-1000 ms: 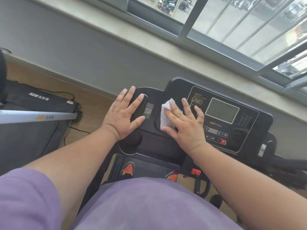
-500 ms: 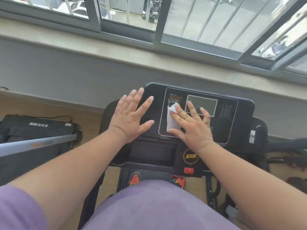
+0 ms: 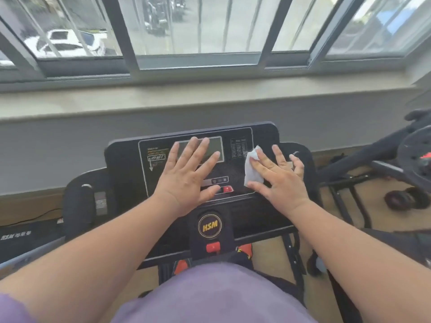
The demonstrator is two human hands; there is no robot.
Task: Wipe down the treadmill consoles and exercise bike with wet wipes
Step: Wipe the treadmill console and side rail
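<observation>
On the console: treadmill console (image 3: 126, 159), dark, below a window.
Hands: left hand (image 3: 186, 178) flat, fingers spread; right hand (image 3: 277, 180) flat, pressing wet wipe (image 3: 251, 170).
Tip: probably keep even pressure, overlap strokes.

The left hand (image 3: 186, 180) lies flat over the middle of the treadmill console (image 3: 126, 164), covering the display (image 3: 217, 148) and part of the button row. The right hand (image 3: 282, 183) and wet wipe (image 3: 251, 169) fill the console's right part. Bare panel shows at the left, beside the left handgrip (image 3: 86, 206). The exercise bike (image 3: 410, 155) crowds the right side; the window sill (image 3: 210, 99) runs behind.
</observation>
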